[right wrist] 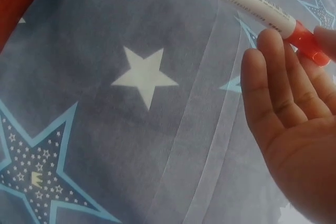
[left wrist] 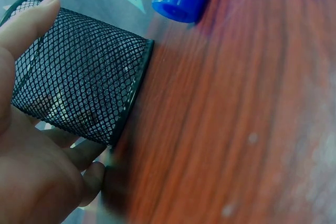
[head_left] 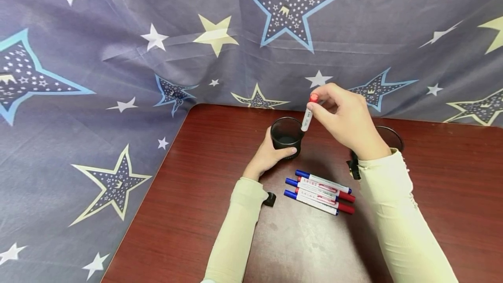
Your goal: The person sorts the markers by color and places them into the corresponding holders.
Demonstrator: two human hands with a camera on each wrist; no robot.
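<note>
A black mesh pen holder (head_left: 287, 136) stands upright on the table, and my left hand (head_left: 267, 154) grips its side with the thumb across the front. The left wrist view shows the mesh wall (left wrist: 84, 66) between thumb and fingers. My right hand (head_left: 346, 119) pinches a red whiteboard marker (head_left: 307, 117) by its red end. That marker tilts, its white lower end beside the holder's right rim. In the right wrist view the white barrel (right wrist: 247, 1) runs up and away from the fingertips. Several blue and red markers (head_left: 320, 191) lie in a row nearer to me.
A second black holder (head_left: 394, 136) stands at right, partly hidden behind my right wrist. Star-printed cloth (head_left: 188, 69) hangs along the back and left edges of the reddish-brown table (head_left: 177, 213). A blue marker end (left wrist: 181, 1) appears close in the left wrist view.
</note>
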